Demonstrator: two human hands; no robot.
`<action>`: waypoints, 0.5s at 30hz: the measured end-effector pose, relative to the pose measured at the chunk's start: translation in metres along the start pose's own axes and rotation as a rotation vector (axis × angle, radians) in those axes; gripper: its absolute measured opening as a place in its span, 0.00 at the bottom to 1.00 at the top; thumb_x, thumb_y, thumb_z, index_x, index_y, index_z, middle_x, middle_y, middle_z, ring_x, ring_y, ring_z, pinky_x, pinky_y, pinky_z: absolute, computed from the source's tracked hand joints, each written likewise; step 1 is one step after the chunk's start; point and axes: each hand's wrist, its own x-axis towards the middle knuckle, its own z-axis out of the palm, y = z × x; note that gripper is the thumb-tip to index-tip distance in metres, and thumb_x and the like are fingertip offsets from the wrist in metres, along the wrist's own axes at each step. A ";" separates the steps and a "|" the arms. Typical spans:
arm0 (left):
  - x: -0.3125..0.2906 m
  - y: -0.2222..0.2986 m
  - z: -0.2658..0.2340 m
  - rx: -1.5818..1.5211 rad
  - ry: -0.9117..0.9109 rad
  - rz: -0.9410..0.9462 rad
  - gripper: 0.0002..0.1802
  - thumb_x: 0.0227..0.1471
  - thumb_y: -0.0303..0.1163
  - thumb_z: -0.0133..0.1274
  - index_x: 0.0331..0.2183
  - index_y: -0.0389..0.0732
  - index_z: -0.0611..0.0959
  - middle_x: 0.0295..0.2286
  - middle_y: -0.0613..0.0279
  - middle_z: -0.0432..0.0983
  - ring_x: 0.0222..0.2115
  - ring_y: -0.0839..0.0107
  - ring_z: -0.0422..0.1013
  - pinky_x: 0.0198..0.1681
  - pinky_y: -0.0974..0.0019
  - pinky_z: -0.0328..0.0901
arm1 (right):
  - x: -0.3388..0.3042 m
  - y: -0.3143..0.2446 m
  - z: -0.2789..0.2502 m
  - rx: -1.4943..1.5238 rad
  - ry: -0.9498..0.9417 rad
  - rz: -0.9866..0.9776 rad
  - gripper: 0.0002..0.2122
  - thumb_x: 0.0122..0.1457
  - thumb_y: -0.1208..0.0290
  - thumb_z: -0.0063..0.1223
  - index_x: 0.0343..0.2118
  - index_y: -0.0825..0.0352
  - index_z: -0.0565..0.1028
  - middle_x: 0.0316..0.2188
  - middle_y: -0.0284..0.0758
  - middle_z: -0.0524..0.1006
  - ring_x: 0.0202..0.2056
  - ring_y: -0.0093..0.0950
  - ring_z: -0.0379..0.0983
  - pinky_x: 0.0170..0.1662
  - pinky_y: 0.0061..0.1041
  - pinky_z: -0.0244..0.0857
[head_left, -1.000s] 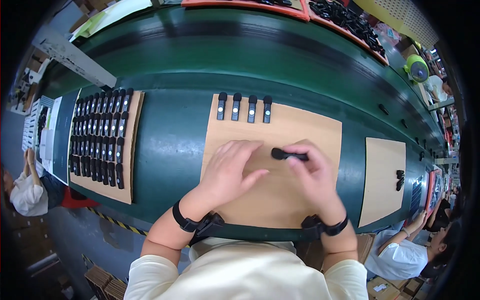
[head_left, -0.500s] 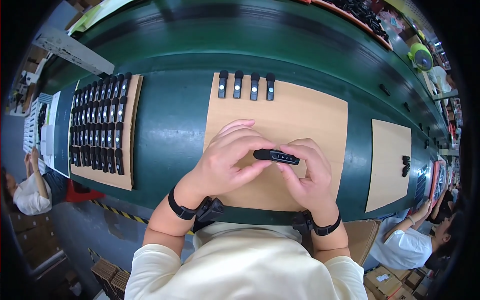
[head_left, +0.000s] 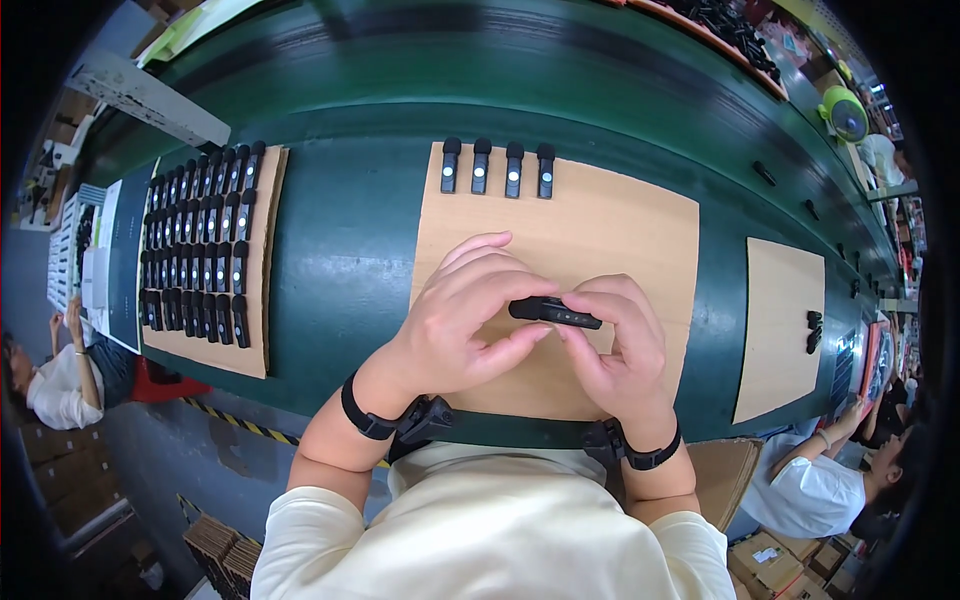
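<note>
Between my two hands is a small black clip-on microphone (head_left: 553,312) with a foam-covered end, held level above a brown cardboard sheet (head_left: 560,230). My left hand (head_left: 455,325) pinches the foam end between thumb and forefinger, its other fingers curled loosely. Thumb and forefinger of my right hand (head_left: 622,345) grip the plain end. At the sheet's far edge lies a short row of similar microphones (head_left: 480,167), foam ends pointing away from me, each with a pale round spot.
Several rows of microphones (head_left: 200,250) cover a cardboard stack at the left. Right of me, another cardboard sheet (head_left: 780,330) holds a few black pieces. Beyond the green table (head_left: 340,270) runs a green conveyor belt (head_left: 450,60) with scattered black pieces. Co-workers sit at both sides.
The microphone has rolled slightly between my fingers, so its lit or marked side shows less. Both hands stay in nearly the same place, still gripping it.
</note>
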 end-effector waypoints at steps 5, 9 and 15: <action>-0.003 -0.005 0.001 -0.002 -0.041 -0.060 0.15 0.40 0.25 0.63 0.34 0.38 0.81 0.33 0.59 0.78 0.34 0.61 0.75 0.56 0.47 0.61 | 0.002 -0.004 0.002 0.070 0.050 0.074 0.14 0.47 0.86 0.59 0.38 0.72 0.74 0.32 0.41 0.75 0.34 0.34 0.72 0.37 0.25 0.67; -0.005 -0.009 0.004 -0.020 -0.054 -0.059 0.16 0.37 0.23 0.62 0.34 0.39 0.80 0.35 0.58 0.77 0.37 0.60 0.73 0.56 0.48 0.60 | 0.005 -0.007 -0.002 0.182 0.037 0.063 0.14 0.46 0.87 0.59 0.38 0.71 0.74 0.33 0.42 0.75 0.35 0.34 0.73 0.39 0.27 0.67; -0.008 -0.011 0.007 -0.019 -0.067 -0.086 0.16 0.38 0.25 0.63 0.34 0.42 0.79 0.36 0.62 0.74 0.40 0.60 0.70 0.55 0.49 0.60 | 0.010 -0.010 -0.003 -0.012 -0.059 -0.031 0.14 0.46 0.87 0.58 0.38 0.71 0.74 0.34 0.42 0.76 0.35 0.35 0.73 0.39 0.27 0.68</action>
